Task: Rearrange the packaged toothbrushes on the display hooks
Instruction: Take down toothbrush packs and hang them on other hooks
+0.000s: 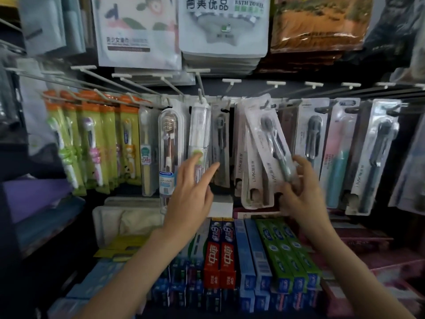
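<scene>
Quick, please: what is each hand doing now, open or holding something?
Left hand: open, fingers straight, reaching to the hanging packs, holding nothing.
Right hand: holds the tilted toothbrush pack at its lower end.

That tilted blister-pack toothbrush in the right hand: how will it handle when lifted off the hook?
The tilted toothbrush pack is probably light: the right hand holds it by its lower end alone. The thin card backing will likely flex. The clear plastic blister looks glossy, so it may slip between the fingers.

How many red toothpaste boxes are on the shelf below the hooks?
2: the left red box and the right red box lie side by side mid-shelf, below the left hand. More may be hidden underneath.
</scene>
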